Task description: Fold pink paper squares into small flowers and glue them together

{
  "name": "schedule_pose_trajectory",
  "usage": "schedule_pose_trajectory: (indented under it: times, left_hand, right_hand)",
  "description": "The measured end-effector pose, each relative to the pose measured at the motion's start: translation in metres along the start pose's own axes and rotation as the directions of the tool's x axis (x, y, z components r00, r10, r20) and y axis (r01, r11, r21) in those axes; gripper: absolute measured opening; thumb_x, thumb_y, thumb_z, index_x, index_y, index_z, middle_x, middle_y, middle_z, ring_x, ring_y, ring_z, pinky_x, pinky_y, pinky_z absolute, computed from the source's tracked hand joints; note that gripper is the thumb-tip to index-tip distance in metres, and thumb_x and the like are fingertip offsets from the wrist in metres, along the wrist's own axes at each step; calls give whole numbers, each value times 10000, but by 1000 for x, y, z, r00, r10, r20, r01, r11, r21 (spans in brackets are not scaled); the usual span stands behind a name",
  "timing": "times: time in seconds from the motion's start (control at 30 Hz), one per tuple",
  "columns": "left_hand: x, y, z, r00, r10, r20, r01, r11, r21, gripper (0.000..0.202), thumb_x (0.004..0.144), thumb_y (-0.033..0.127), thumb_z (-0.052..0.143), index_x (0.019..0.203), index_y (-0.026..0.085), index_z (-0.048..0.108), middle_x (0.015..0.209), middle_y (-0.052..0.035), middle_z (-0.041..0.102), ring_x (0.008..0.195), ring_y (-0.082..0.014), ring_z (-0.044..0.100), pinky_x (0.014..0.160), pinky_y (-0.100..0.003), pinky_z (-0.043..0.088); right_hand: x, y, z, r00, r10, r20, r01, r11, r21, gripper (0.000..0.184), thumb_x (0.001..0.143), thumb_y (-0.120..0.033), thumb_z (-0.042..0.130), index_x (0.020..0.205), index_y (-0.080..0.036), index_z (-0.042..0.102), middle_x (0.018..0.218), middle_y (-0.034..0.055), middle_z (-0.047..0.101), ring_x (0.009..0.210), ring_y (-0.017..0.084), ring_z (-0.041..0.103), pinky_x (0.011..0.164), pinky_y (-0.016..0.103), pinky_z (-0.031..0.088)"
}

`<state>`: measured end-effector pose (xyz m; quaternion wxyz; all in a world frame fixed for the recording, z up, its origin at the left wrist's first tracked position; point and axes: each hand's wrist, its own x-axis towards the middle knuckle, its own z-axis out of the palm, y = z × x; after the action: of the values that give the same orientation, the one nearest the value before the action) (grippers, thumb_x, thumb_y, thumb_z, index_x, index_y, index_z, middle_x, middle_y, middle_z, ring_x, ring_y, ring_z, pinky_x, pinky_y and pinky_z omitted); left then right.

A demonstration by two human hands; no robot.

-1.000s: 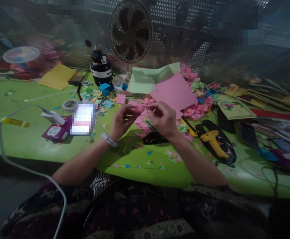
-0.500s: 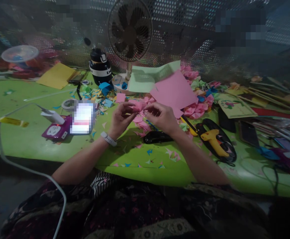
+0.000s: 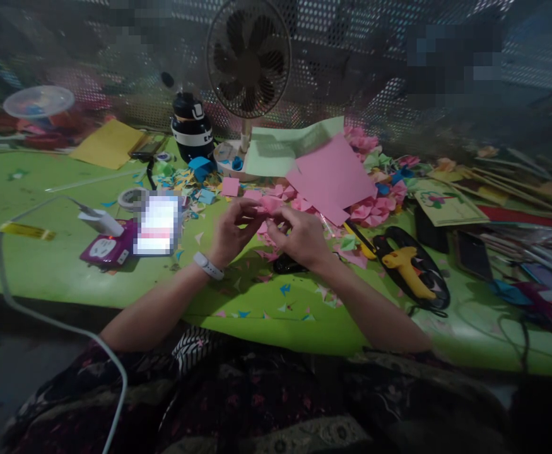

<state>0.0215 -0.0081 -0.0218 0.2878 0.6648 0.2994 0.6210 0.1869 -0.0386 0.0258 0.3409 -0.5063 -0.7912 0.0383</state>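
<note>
Pinches a pink paper piece (image 3: 270, 205) between fingertips of left hand (image 3: 233, 234) and right hand (image 3: 303, 236), just above pink scraps (image 3: 284, 190) on a green table (image 3: 58, 271). Has just drawn the right hand inward, apparently working the paper from both sides. Farther back, reads "EN" on a black water bottle (image 3: 193, 139).

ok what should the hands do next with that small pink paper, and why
I'd probably press the small pink paper gently with the right hand: its fingertips are right at the paper, while the left hand holds it above the table. Blur hides the paper's exact shape, so a light touch seems safest.
</note>
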Motion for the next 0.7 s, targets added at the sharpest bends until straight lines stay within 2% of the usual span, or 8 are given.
schedule_pose_trajectory:
  times: [0.1, 0.27, 0.43, 0.53, 0.7]
  left_hand:
    - [0, 1, 0, 999, 22, 28, -22, 1000, 6, 308, 870, 407, 738, 1045, 189, 607, 890, -22, 700, 781, -121, 720, 694, -237, 607]
    - [0, 5, -3, 996, 26, 82, -32, 998, 63, 235, 900, 312, 692, 1079, 183, 609, 984, -51, 688, 836, -109, 697, 696, -202, 592]
    - [1, 7, -5, 990, 39, 134, -48, 997, 64, 252, 897, 244, 667, 1133, 189, 599, 1041, -58, 663, 872, -107, 671, 737, -208, 588]
    - [2, 9, -4, 991, 2, 136, -4, 1000, 16, 252, 896, 266, 681, 1117, 191, 587, 1049, -55, 658, 870, -105, 666, 784, -235, 587]
    - [4, 7, -2, 980, -132, 150, 149, 983, -105, 308, 866, 336, 737, 1073, 194, 559, 970, -30, 647, 845, -105, 657, 807, -253, 571]
  right_hand:
    - [0, 1, -1, 1000, 10, 4, -10, 1000, -23, 181, 905, -263, 548, 916, -176, 706, 824, 65, 758, 657, 161, 634, 653, 280, 447]
    - [3, -2, -17, 998, -13, 58, 14, 1000, -17, 161, 887, -243, 561, 903, -172, 705, 795, 53, 738, 634, 150, 606, 638, 271, 419]
    - [6, -6, -28, 987, 16, 162, -22, 999, 39, 128, 858, -246, 591, 855, -167, 692, 712, 28, 691, 599, 131, 558, 605, 262, 370]
    - [8, -4, -28, 985, 35, 167, -53, 993, 106, 122, 847, -235, 591, 838, -164, 690, 709, 22, 689, 600, 123, 556, 611, 258, 374]
    - [9, 0, -29, 988, 51, 149, -71, 989, 130, 120, 833, -224, 602, 830, -159, 702, 721, 24, 694, 609, 120, 563, 630, 258, 389]
